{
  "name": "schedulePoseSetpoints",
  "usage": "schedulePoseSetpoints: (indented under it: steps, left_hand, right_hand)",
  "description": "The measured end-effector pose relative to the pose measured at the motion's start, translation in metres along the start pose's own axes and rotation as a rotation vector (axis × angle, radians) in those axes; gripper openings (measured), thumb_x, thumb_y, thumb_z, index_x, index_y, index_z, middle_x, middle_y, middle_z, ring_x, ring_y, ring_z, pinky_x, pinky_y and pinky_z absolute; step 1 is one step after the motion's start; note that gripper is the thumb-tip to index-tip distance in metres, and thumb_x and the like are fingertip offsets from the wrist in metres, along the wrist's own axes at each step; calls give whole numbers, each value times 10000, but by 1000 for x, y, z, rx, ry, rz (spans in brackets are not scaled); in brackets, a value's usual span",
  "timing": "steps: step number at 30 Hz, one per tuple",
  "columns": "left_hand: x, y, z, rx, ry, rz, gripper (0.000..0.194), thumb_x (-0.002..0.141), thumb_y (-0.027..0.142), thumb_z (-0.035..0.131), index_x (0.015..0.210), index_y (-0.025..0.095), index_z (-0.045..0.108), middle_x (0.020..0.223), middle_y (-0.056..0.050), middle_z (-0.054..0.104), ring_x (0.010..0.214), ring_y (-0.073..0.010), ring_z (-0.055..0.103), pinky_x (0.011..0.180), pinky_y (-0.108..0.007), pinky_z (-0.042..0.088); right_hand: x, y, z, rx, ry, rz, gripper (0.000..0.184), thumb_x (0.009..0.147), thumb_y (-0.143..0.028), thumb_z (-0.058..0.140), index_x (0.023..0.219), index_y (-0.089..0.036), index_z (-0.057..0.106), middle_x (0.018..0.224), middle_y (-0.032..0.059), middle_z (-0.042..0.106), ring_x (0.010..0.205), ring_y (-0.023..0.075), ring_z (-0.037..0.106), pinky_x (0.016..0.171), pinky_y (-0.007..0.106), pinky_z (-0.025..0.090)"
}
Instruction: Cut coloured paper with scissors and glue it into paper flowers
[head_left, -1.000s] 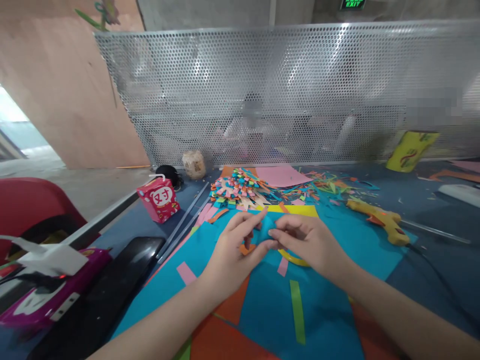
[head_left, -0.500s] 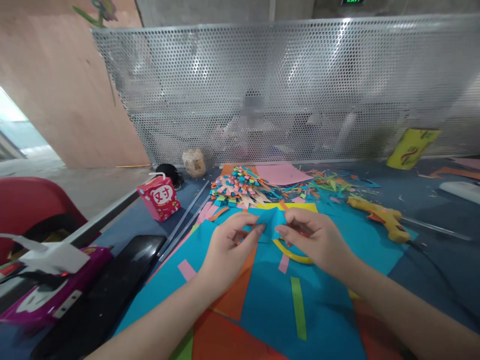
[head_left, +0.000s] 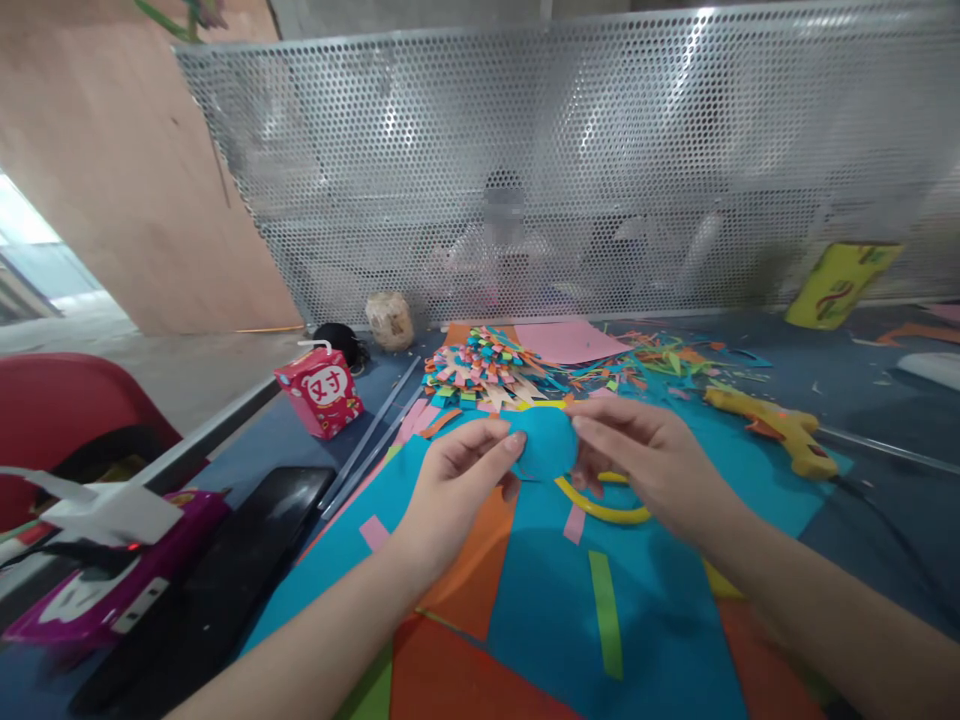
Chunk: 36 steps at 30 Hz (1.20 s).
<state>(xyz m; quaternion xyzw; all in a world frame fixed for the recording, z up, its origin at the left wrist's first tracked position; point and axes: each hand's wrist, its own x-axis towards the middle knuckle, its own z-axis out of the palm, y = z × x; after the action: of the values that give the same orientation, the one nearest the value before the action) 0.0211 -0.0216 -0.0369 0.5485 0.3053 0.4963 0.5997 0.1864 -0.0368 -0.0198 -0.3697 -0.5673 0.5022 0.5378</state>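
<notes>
A rounded piece of blue paper (head_left: 547, 442) is held up between both hands, flat side toward me. My left hand (head_left: 461, 475) pinches its left edge between thumb and fingers. At its upper right edge, my right hand (head_left: 652, 460) grips it the same way. Beneath the right hand lies a yellow loop (head_left: 607, 512), like a scissors handle, partly covered by the fingers. Sheets of blue paper (head_left: 577, 610) and orange paper (head_left: 480, 570) spread below the hands. A green strip (head_left: 606, 615) and a pink strip (head_left: 574, 523) rest on the blue.
Fringed paper rolls (head_left: 480, 365) and shreds (head_left: 667, 355) lie behind the hands. To the right is a yellow glue gun (head_left: 780, 430) with a cord. A red drink box (head_left: 321, 390), black phone-like slab (head_left: 225, 560) and purple power strip (head_left: 120, 590) stand left. A perforated metal screen (head_left: 562, 160) closes the back.
The blue paper, creased and folded before, now shows as a flatter rounded piece. My right hand has shifted slightly right and turned. The view has moved a little.
</notes>
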Motion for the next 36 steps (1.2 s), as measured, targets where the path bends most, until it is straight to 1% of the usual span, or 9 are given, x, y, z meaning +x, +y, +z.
schedulePoseSetpoints:
  steps: [4,8,12,17,20,22,26,31,36]
  left_hand:
    - [-2,3,3,153,-6,28,169,702,303,608,673,137,592,548,8,521,504,-83,458,484,-211,380]
    - [-4,5,7,218,30,72,121,665,254,643,652,145,593,607,5,545,533,-82,467,488,-205,386]
    - [-5,7,7,230,71,101,124,685,258,623,633,153,580,558,25,513,501,-68,445,460,-185,379]
    - [-6,11,7,245,35,133,199,725,285,577,575,154,568,507,26,488,478,-70,446,453,-189,383]
    - [-6,11,9,241,116,182,126,674,242,630,587,158,598,500,28,512,459,-67,450,434,-183,387]
    - [-6,10,9,226,181,208,69,632,212,667,612,166,621,504,31,535,443,-63,457,420,-177,394]
    - [-7,8,8,179,249,221,61,597,186,695,599,175,636,491,37,559,419,-53,472,406,-159,412]
    - [-11,9,8,128,235,236,48,595,199,705,599,190,659,509,29,586,429,-54,489,396,-148,414]
    - [-12,7,8,41,167,233,23,642,233,678,624,222,669,533,35,593,460,-54,500,427,-147,433]
  right_hand:
    - [-3,3,-1,-8,1,-34,182,722,-363,590,698,-186,623,507,-40,559,419,71,536,370,164,422]
    - [-4,1,-2,-30,23,-11,244,715,-428,577,690,-190,630,496,-35,551,421,72,523,359,163,405]
    - [-4,-5,-2,-123,33,11,111,645,-280,677,637,-190,613,474,-53,546,390,50,488,367,152,395]
    - [-4,-5,-2,-31,3,-8,97,667,-243,664,601,-197,609,517,-55,557,417,41,489,391,148,415]
    - [-4,-1,-3,61,5,23,130,679,-253,658,571,-200,609,534,-59,553,435,43,500,408,159,447]
    - [-3,3,-4,99,14,60,91,668,-254,671,597,-214,631,541,-67,562,424,41,509,417,169,460]
    - [-3,6,-3,151,17,117,52,627,-221,704,658,-241,668,529,-66,594,422,43,529,414,156,451]
    - [-5,0,1,210,-24,64,148,596,-131,709,674,-253,680,535,-60,603,448,41,523,392,127,432]
    - [-9,-3,-1,160,-51,8,150,607,-149,705,680,-278,682,532,-63,580,424,36,499,388,132,440]
